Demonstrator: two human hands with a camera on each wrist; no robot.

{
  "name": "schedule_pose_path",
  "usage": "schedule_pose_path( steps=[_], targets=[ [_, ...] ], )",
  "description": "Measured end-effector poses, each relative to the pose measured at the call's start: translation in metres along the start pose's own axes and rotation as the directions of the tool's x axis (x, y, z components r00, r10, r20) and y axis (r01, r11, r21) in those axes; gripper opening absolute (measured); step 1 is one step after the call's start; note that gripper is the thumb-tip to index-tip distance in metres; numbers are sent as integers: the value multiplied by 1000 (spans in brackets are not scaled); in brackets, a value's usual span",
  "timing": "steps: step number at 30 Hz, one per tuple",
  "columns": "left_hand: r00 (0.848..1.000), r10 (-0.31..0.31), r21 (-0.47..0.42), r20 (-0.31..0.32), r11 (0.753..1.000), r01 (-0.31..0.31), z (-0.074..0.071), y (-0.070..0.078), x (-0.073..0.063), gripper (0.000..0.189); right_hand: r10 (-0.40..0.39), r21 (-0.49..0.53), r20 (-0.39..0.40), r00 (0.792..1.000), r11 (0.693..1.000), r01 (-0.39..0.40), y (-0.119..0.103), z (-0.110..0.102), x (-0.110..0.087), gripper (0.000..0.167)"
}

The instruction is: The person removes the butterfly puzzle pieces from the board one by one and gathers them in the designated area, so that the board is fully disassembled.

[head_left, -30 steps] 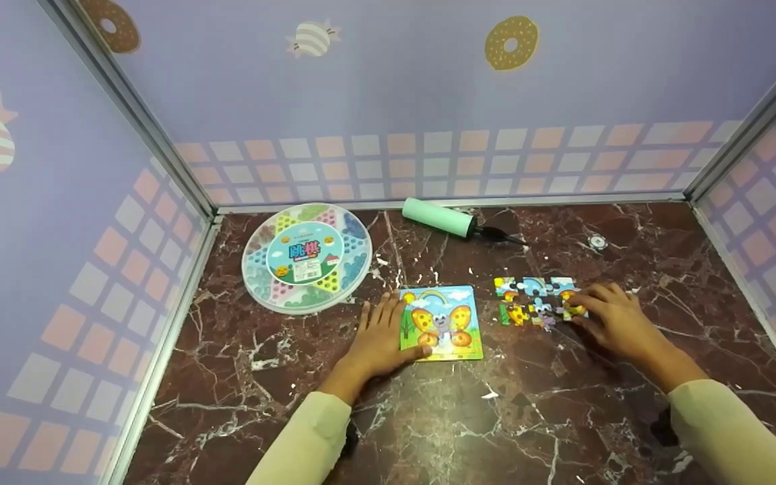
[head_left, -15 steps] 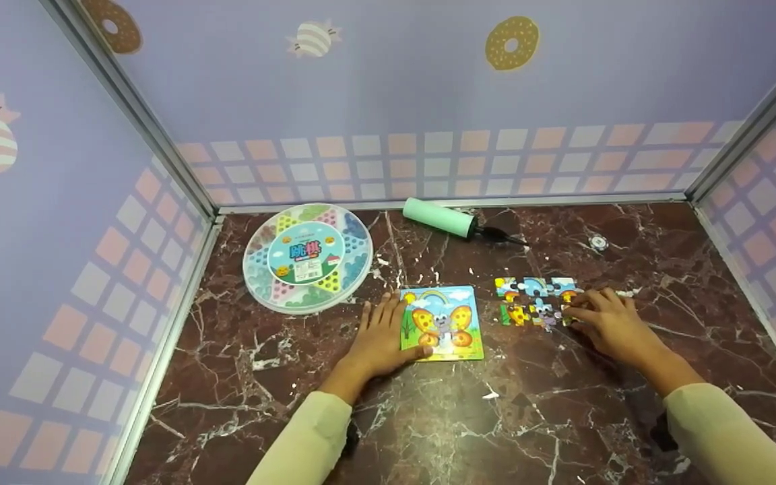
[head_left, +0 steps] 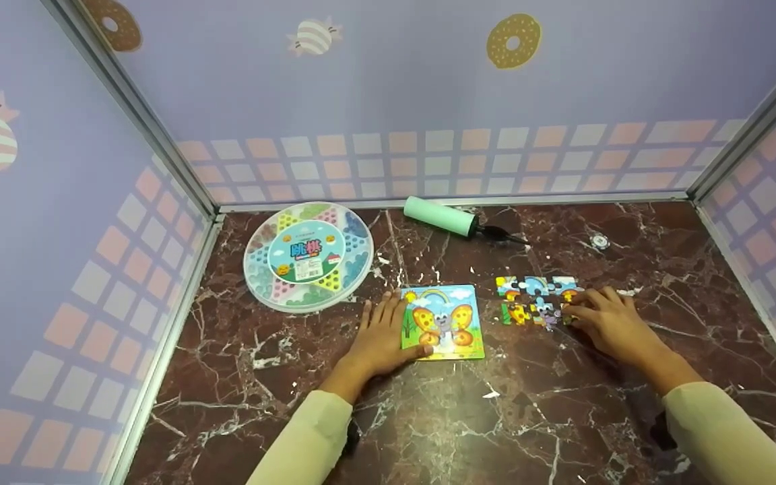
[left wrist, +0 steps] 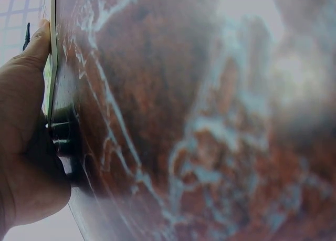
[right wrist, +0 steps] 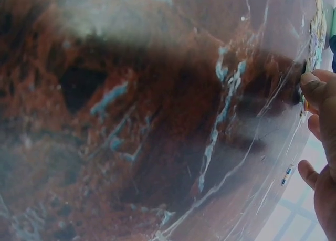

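Observation:
A square butterfly picture card point(head_left: 452, 316) lies flat on the table. My left hand point(head_left: 376, 342) rests beside it with fingers straight along its left edge and the thumb over its lower left corner. In the left wrist view, that thumb point(left wrist: 39, 44) lies against the card's edge. To the right, several jigsaw puzzle pieces point(head_left: 536, 286) form two joined rows showing part of the same picture. My right hand point(head_left: 613, 327) pinches a puzzle piece point(head_left: 568, 316) at the right end of the lower row. Its fingers mostly cover that piece.
A round Chinese checkers box point(head_left: 306, 252) lies at the back left. Near the back wall is a mint green hand pump point(head_left: 438, 215) with a black nozzle. A small round disc point(head_left: 599, 241) sits at the back right. Patterned panels enclose the marble table.
The right fingers have drawn in slightly to the left with the puzzle piece, closing against the lower row. The left hand and the card stay in place.

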State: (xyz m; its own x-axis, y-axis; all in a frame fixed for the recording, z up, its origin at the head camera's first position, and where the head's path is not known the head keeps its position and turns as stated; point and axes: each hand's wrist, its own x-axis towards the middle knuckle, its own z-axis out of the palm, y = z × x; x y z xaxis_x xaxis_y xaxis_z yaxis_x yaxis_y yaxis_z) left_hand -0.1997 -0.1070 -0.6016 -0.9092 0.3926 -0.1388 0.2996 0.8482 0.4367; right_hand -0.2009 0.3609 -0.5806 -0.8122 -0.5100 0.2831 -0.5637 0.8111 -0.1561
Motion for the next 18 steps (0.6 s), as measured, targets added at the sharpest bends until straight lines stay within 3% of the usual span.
schedule_pose_path(
  steps=[18],
  targets=[
    [999,21,-1,-27,1000,-21,4,-3,0,119,4,-3,-6,1000,1000,-4,-2,0,1,31]
  ],
)
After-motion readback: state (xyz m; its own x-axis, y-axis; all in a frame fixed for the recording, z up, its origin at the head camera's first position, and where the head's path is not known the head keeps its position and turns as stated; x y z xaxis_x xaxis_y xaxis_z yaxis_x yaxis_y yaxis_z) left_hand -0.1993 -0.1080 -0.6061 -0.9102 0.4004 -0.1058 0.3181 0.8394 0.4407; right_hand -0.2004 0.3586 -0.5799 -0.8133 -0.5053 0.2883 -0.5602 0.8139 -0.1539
